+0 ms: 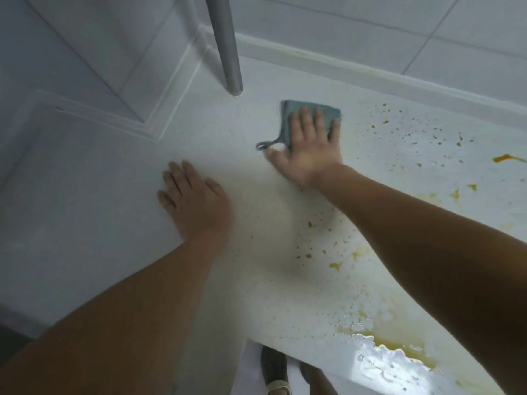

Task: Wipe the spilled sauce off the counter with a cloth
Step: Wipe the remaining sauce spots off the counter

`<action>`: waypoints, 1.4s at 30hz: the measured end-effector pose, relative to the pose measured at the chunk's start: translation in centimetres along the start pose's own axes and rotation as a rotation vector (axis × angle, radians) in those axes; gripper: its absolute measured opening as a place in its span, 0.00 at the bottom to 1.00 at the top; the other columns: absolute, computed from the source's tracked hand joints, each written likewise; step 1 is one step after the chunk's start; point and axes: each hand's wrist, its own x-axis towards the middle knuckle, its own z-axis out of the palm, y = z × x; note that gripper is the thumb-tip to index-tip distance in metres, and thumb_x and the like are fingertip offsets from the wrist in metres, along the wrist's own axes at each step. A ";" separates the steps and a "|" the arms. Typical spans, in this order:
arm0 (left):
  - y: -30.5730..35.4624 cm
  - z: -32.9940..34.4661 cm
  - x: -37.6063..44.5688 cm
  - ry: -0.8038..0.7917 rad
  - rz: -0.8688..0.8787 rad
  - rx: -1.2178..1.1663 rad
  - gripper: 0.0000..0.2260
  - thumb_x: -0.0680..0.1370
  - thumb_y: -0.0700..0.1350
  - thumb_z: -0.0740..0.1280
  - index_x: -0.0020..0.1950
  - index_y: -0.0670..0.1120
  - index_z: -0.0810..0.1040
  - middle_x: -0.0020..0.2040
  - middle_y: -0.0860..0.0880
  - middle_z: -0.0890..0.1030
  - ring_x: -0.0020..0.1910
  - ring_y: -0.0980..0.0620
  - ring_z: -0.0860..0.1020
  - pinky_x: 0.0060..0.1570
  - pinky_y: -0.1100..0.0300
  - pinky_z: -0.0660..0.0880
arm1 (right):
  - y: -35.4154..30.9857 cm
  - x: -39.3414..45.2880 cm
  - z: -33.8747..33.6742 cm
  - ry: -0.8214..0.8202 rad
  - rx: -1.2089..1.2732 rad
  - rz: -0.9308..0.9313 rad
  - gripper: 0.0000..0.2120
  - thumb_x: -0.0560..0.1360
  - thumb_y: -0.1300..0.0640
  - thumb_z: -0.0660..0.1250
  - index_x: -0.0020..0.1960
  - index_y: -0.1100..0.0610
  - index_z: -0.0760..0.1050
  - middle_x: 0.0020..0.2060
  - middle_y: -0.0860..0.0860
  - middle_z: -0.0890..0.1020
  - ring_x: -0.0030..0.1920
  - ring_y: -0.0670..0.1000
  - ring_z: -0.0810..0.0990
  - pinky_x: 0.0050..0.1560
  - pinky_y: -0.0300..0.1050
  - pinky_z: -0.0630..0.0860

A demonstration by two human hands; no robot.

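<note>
Cloth (310, 112) under right hand (309, 143), fingers flat, pressing; sauce (393, 349) lies rightward along counter (242, 166) front edge. Left hand (194, 201) flat, farther.

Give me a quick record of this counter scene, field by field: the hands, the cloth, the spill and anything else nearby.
left hand: left hand lies flat on the counter, fingers straight, holding nothing
right hand: right hand presses flat on the cloth, fingers spread
cloth: grey-blue cloth with a hanging loop, near the back of the counter
spill: orange-yellow sauce in spots and smears, all right of the cloth, thickest at the front edge
other: grey pole standing on the counter behind the cloth; white tiled wall
</note>
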 end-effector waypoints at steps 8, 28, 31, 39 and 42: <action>-0.1 0.3 0.2 0.020 -0.003 -0.002 0.28 0.84 0.51 0.50 0.83 0.43 0.53 0.84 0.43 0.52 0.82 0.42 0.51 0.79 0.39 0.46 | 2.7 3.8 -1.3 0.044 0.031 -0.086 0.45 0.79 0.24 0.39 0.88 0.48 0.41 0.87 0.48 0.41 0.86 0.53 0.38 0.82 0.64 0.34; -0.7 0.3 0.4 0.022 0.021 -0.111 0.29 0.84 0.51 0.49 0.83 0.41 0.50 0.84 0.44 0.50 0.83 0.45 0.47 0.80 0.42 0.42 | -1.5 -6.2 2.3 0.011 0.022 -0.093 0.46 0.79 0.25 0.38 0.88 0.51 0.41 0.87 0.52 0.41 0.85 0.56 0.36 0.82 0.65 0.34; -0.7 0.0 0.5 0.034 -0.003 -0.218 0.28 0.85 0.51 0.48 0.83 0.41 0.54 0.84 0.45 0.53 0.83 0.47 0.49 0.80 0.44 0.43 | -5.2 -9.1 4.1 -0.023 -0.020 -0.288 0.45 0.79 0.26 0.39 0.88 0.51 0.40 0.87 0.50 0.41 0.85 0.55 0.36 0.82 0.65 0.33; -2.9 -0.6 0.3 0.003 0.103 -0.562 0.25 0.84 0.51 0.51 0.81 0.46 0.63 0.80 0.48 0.65 0.80 0.53 0.60 0.80 0.51 0.45 | -1.8 -7.8 3.0 0.038 0.033 -0.047 0.45 0.80 0.26 0.38 0.88 0.51 0.42 0.87 0.51 0.43 0.86 0.55 0.39 0.83 0.64 0.36; -3.7 -1.4 -0.1 -0.125 0.138 -0.814 0.27 0.82 0.52 0.56 0.81 0.48 0.62 0.78 0.48 0.69 0.77 0.51 0.66 0.80 0.51 0.54 | -4.2 -13.3 5.0 0.015 -0.009 -0.088 0.48 0.78 0.24 0.36 0.87 0.54 0.40 0.87 0.54 0.41 0.85 0.58 0.36 0.82 0.67 0.35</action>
